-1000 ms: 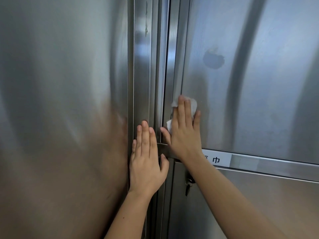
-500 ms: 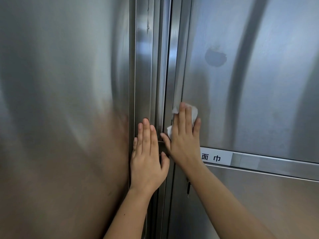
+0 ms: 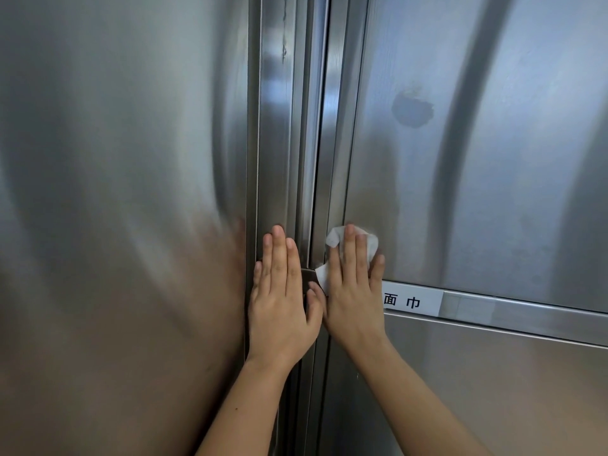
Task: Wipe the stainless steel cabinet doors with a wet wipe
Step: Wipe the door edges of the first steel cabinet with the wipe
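The wet wipe (image 3: 342, 245) is pressed flat on the right cabinet door (image 3: 493, 176) under your right hand (image 3: 353, 291), grip spread, your left hand (image 3: 281, 297) resting spread on the frame (image 3: 279, 143) at 9 o'clock; wiping is in hand, I judge, and the next stroke should go toward 1 o'clock, to the dark smudge (image 3: 413, 108).

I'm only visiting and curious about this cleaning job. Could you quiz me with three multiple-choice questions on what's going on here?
1. Where is the wet wipe? A) under the right hand, on the right door B) on the floor C) in a bucket
2. What colour is the label? A) red B) white C) yellow
3. How is the left hand? A) a fist B) gripping a handle C) flat, fingers straight
Answers: 1A, it peeks out beneath that hand; 2B, a white strip with dark characters; 3C, palm flat on the centre post.
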Demonstrator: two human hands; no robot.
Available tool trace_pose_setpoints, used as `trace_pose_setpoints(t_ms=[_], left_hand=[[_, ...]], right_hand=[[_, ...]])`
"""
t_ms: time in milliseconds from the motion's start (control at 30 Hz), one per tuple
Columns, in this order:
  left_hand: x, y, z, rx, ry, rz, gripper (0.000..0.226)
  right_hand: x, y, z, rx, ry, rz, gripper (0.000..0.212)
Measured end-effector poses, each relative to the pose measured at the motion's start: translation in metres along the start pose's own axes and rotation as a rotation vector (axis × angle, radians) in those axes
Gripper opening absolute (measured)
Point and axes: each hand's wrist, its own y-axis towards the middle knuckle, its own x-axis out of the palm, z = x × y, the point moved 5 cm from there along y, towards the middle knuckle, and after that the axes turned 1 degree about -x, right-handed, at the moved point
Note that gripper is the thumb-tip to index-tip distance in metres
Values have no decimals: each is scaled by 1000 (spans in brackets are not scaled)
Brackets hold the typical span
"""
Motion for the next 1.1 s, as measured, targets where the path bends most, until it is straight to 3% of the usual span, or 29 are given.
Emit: trace_pose_setpoints(t_ms=[400,600,800,933,1100], left_hand=[[1,0,0,-4,-6,2,70],[1,0,0,2,-20,2,70],[2,-1,-2,8,-44,8,72],[3,-1,-2,6,-46,12,72],[5,-1,-3,5,-41,7,72]], right_hand=[[-5,6,12,-89,415,50,69],[-10,25,8,-358,187,39,63],[-20,37,7,-374,263,123,61],[-22,41,8,-338,326,129,72],[-12,44,5,-419,87,37,68]])
